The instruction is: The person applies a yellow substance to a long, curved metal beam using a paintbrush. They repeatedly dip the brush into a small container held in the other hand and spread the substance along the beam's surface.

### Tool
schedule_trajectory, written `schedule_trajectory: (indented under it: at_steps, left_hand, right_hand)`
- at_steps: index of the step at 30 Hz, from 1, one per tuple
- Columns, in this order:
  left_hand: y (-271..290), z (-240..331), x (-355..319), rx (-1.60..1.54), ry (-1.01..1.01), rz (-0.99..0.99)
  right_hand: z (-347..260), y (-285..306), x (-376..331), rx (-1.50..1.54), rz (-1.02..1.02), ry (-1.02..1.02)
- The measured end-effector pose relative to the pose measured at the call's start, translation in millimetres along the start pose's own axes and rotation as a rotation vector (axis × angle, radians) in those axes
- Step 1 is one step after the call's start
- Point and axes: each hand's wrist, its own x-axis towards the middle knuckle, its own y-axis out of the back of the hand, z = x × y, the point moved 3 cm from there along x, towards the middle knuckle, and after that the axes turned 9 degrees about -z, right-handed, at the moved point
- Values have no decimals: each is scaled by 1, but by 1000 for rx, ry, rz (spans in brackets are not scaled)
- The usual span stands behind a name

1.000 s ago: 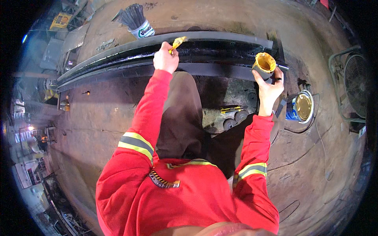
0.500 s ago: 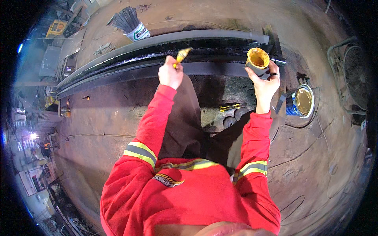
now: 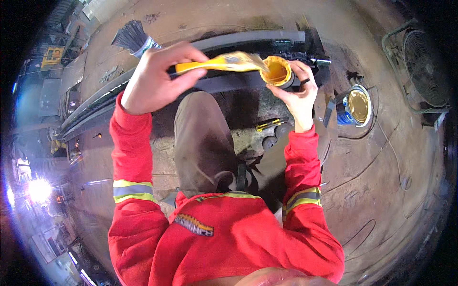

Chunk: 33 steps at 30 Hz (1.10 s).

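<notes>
My left hand (image 3: 164, 76) is closed round the yellow handle of a paintbrush (image 3: 217, 63), raised close to the camera. Its bristles, smeared by motion, point right and reach the rim of a small cup (image 3: 276, 71); whether they touch it I cannot tell. Yellow paint coats the cup's rim and inner wall. My right hand (image 3: 298, 90) grips the cup from its right and near side, mouth tilted toward me. Beyond both hands lies a long dark steel beam (image 3: 229, 86), its channel wet and glossy, partly hidden by my left hand and the brush.
An open paint tin (image 3: 358, 106) stands on the floor at right, near a large fan (image 3: 426, 68). A bucket of dark rods (image 3: 143, 45) is beyond the beam. Cables (image 3: 362, 174) trail at right. Grinding discs (image 3: 269, 142) lie by my knees. A bright glare (image 3: 39, 190) shines at far left.
My left hand has lifted the paintbrush away from the beam, nearer to me, and its bristles now point right at the cup. The view has shifted, and the glare at left has grown brighter.
</notes>
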Motion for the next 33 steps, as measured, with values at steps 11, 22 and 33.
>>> schedule_trajectory:
  at_steps: [11, 22, 33]
  left_hand:
    - [-56, 28, 74, 669, -390, -235]
    - [-32, -62, 77, -32, -78, -399]
    - [-87, -96, 27, -723, 366, -196]
  right_hand:
    - [-7, -16, -1, -37, -73, 7]
    - [11, -16, 0, -111, -114, -99]
    - [15, -16, -6, -155, -99, -116]
